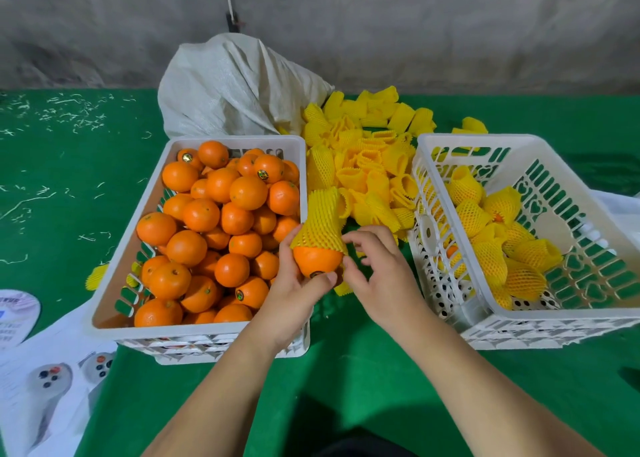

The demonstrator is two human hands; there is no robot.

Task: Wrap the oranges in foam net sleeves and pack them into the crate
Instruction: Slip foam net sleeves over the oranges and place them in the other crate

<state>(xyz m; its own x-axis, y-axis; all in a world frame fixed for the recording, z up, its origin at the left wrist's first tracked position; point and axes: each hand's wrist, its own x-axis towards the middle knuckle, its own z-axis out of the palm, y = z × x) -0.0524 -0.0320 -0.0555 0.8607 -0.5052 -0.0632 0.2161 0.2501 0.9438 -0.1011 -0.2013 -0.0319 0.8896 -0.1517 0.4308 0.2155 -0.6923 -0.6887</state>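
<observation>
My left hand (294, 287) grips an orange (317, 261) from below, in the gap between the two crates. A yellow foam net sleeve (320, 223) covers the orange's upper part and stands up above it. My right hand (372, 269) has curled fingers at the sleeve's lower right edge; whether they pinch it is unclear. The left white crate (104, 294) is heaped with bare oranges (214, 228). The right white crate (446, 145) holds several sleeved oranges (491, 238).
A pile of loose yellow sleeves (367, 166) lies between the crates, with a white woven sack (235, 86) behind it. The table has a green cloth (69, 179). Printed papers (41, 370) lie at the lower left. A grey wall rises behind.
</observation>
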